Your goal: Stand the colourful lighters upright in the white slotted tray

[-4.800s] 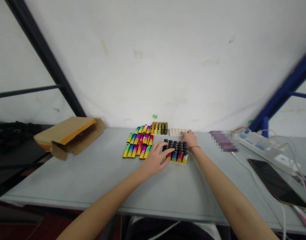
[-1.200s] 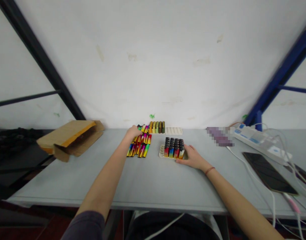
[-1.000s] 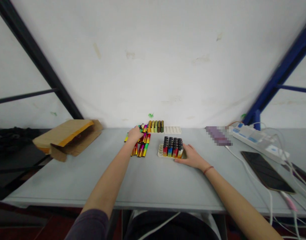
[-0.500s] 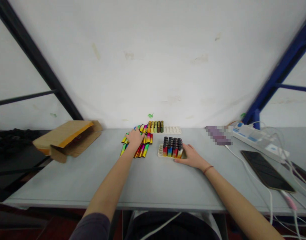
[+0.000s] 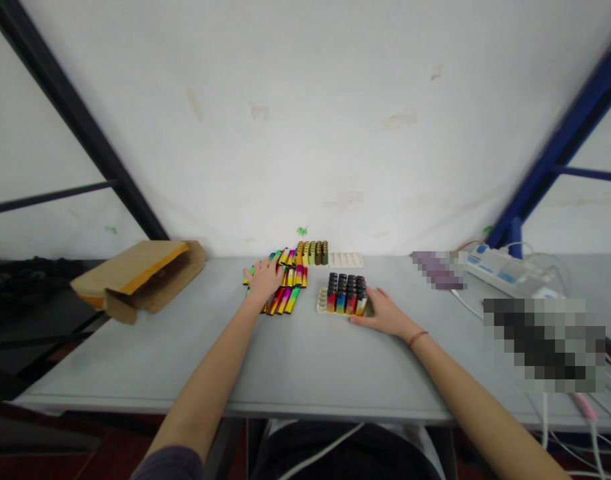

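Note:
My left hand (image 5: pixel 265 279) rests palm down with fingers spread over a group of shiny, multicoloured metallic casings (image 5: pixel 288 300) lying in rows on the table. Whether its fingertips pinch any casing is hard to see. Around the right end of a white holed tray (image 5: pixel 322 307), my right hand (image 5: pixel 385 316) has its thumb in front and fingers behind. Colourful lighters with black tops (image 5: pixel 346 293) stand upright in that tray, and holes show at its left end. Behind the casings, several gold and olive upright pieces (image 5: pixel 312 253) stand beside a second white tray (image 5: pixel 347 260).
An open brown cardboard package (image 5: pixel 135 270) lies on the left. At the right are a white power strip (image 5: pixel 505 273), a purplish blurred item (image 5: pixel 435 270), a dark pixelated item (image 5: pixel 535 343) and white cables (image 5: pixel 544 417). A wall (image 5: pixel 305 133) rises behind the grey table (image 5: pixel 305 373).
My left hand has shifted slightly left and its fingers are spread wider over the casings. My right hand stays at the tray. The camera view has moved a little.

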Tool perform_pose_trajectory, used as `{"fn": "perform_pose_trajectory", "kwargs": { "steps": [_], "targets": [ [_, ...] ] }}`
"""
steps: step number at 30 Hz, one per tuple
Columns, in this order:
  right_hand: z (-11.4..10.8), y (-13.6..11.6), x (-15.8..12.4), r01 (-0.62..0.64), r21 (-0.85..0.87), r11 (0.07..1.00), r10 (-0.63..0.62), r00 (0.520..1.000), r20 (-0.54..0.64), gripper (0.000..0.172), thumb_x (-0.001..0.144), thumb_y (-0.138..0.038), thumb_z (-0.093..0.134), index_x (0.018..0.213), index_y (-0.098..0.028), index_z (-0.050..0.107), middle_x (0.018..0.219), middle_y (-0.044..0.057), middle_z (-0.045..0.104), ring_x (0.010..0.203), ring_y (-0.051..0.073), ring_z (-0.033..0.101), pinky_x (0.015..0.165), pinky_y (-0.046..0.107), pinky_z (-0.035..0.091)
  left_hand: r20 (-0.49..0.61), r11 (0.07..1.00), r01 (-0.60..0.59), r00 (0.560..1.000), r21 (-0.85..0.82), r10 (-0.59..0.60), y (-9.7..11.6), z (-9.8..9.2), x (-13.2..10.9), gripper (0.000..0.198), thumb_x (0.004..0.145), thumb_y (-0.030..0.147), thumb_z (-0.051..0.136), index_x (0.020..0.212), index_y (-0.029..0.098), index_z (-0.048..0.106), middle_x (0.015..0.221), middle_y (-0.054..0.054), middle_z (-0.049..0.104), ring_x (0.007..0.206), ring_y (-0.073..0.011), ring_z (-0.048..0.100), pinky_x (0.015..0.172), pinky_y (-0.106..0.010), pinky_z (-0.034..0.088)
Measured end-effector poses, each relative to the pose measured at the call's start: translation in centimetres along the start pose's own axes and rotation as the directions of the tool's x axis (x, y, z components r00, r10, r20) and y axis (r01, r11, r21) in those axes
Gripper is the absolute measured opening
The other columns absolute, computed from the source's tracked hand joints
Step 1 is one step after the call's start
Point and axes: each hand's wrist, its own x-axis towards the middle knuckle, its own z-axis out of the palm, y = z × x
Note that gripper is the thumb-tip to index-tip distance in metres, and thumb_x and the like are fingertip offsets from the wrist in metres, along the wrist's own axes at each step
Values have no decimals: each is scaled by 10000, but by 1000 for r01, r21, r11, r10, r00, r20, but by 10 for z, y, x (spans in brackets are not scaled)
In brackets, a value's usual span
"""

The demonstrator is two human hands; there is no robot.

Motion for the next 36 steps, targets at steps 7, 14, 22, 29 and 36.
{"fn": "perform_pose_trajectory", "kwargs": {
  "steps": [7,14,22,29,36],
  "targets": [
    [-4,-4,0,-8,-9,1000,8,1000,17,731,781,-604,746,1352,-182,571,1313,183,684,1198,368,629,1107,604,381,66,998,-53,996,-44,56,-13,5,-4,508,1027,402,319,1443,185,516,1509,-188,548,1393,-330,501,1195,-635,257],
    [-3,-2,0,-3,-24,1000,4,1000,19,771,781,-598,753,1379,-157,546,1327,199,671,1197,367,625,1106,599,378,-7,999,-50,999,0,50,-17,16,-11,579,1017,440,355,1485,133,503,1600,-197,436,1476,-393,396,1189,-632,296],
    [-7,-5,1,-5,6,1000,5,1000,23,773,759,-582,782,1379,-181,552,1312,182,681,1191,379,626,1065,585,419,-13,748,-478,846,-461,533,26,6,-29,776,911,557,583,1536,122,438,1606,-193,428,1507,-335,375,1257,-483,270],
    [-14,-3,3,2,13,1000,-3,999,51,762,750,-554,793,1340,-126,569,1248,193,704,1114,364,654,1015,532,481,116,454,-283,731,-845,672,73,14,-40,923,650,419,883,1439,137,496,1345,-190,648,1262,-349,620,1103,-506,469],
    [-17,1,4,19,30,999,-21,998,51,790,726,-546,813,1366,-153,567,1259,169,710,1155,369,647,1021,533,492,24,344,-229,802,-911,596,70,25,-37,796,620,376,903,1296,183,530,1248,-136,647,1151,-279,649,1043,-460,502]
  ]
}}
